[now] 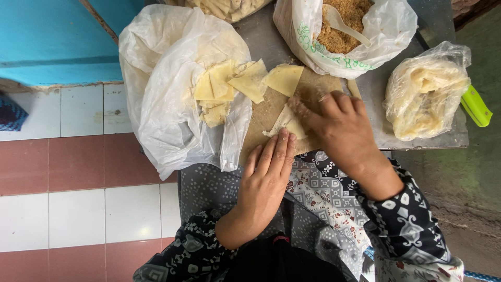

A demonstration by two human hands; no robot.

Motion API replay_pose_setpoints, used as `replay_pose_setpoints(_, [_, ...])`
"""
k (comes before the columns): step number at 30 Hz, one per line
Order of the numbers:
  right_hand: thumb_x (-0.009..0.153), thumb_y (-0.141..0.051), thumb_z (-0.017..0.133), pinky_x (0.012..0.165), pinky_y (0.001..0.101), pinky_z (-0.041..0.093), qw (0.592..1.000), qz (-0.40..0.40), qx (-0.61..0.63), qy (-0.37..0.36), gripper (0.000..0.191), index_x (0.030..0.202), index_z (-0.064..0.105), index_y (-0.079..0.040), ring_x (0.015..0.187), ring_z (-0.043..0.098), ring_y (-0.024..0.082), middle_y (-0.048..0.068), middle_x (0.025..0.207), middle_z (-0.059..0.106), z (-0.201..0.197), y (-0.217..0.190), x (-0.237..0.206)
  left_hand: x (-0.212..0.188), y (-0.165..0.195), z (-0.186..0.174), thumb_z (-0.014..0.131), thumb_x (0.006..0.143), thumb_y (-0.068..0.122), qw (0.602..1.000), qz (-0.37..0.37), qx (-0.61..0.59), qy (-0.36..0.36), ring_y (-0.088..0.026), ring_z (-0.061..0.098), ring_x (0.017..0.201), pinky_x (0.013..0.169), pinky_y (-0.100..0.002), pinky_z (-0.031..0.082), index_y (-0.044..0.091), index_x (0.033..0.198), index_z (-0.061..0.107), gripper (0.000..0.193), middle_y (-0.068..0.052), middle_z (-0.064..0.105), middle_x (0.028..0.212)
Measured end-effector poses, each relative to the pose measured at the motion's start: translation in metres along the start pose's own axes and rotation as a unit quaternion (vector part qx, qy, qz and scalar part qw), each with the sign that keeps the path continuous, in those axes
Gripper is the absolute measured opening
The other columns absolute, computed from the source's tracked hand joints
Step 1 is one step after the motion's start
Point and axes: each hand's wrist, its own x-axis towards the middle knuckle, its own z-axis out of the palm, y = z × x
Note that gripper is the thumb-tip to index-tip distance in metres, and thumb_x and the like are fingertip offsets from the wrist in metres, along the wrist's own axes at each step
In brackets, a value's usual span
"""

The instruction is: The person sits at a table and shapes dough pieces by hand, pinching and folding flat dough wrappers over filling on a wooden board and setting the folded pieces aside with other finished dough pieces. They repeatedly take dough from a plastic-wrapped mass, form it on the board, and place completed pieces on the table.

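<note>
**Both hands on one wrapper, at the board's near edge**

Nearest the cam: patterned sleeves and lap cloth, w/ my left hand reaching up from them. Its fingers lie flat and together, tips pressing the near end of a pale pastry wrapper on the brown wooden board. Right hand comes in from the right, fingers curled down over the wrapper's far/right part, so it's pinned btwn both hands, not lifted. Hands are close, nearly touching, neither closed in a fist.

Wrapper's long axis runs roughly diagonal, from lower left by my left fingertips up toward the right fingertips. Left hand is nearer my body; right sits further up the board.

Just left of the board, an open white plastic bag w/ a stack of cut triangular wrappers; one more triangle lies at the board's top. Beyond: bag of brown crumbly filling w/ a pale spoon in it. Far right, a clear bag of dough sheets, green handle beside it.
</note>
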Motion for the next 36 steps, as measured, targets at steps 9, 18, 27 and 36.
replay_pose_setpoints(9, [0.102, 0.008, 0.060, 0.096, 0.0386, 0.047, 0.959, 0.090, 0.064, 0.260, 0.035, 0.132, 0.064, -0.007, 0.110, 0.060, 0.027, 0.013, 0.124, 0.067, 0.017, 0.071, 0.009, 0.013, -0.001, -0.008, 0.067, 0.094, 0.045, 0.996, -0.013, -0.083, 0.010, -0.028, 0.054, 0.127, 0.105, -0.045, 0.041, -0.003, 0.141, 0.056, 0.067, -0.015, 0.057, 0.142])
replay_pose_setpoints(18, [0.090, -0.010, 0.078, 0.087, 0.0453, 0.044, 0.966, 0.100, 0.005, 0.238, 0.036, 0.124, 0.065, -0.007, 0.100, 0.062, 0.032, 0.007, 0.099, 0.072, 0.028, 0.115, 0.066, 0.036, -0.003, -0.014, 0.067, 0.088, 0.018, 0.995, -0.046, -0.060, 0.063, -0.025, 0.059, 0.116, 0.100, -0.040, 0.043, 0.007, 0.111, 0.071, 0.026, -0.007, 0.065, 0.122])
replay_pose_setpoints(27, [0.088, 0.005, 0.075, 0.078, 0.0368, 0.054, 0.942, 0.121, 0.167, 0.264, 0.039, 0.126, 0.065, 0.001, 0.088, 0.070, 0.025, 0.010, 0.094, 0.074, 0.035, 0.120, 0.069, 0.041, -0.004, -0.008, 0.066, 0.091, 0.009, 0.996, -0.052, -0.052, 0.041, -0.018, 0.060, 0.093, 0.087, -0.036, 0.042, 0.005, 0.117, 0.070, 0.026, -0.003, 0.064, 0.098])
replay_pose_setpoints(36, [0.099, 0.003, 0.077, 0.065, 0.0245, 0.051, 0.878, 0.121, 0.353, 0.299, 0.010, 0.109, 0.078, 0.004, 0.073, 0.063, 0.008, 0.009, 0.087, 0.073, 0.044, 0.128, 0.086, 0.042, -0.011, -0.004, 0.072, 0.080, 0.005, 0.992, -0.068, -0.101, 0.017, -0.026, 0.059, 0.104, 0.091, -0.041, 0.043, 0.005, 0.107, 0.069, 0.028, -0.006, 0.063, 0.108])
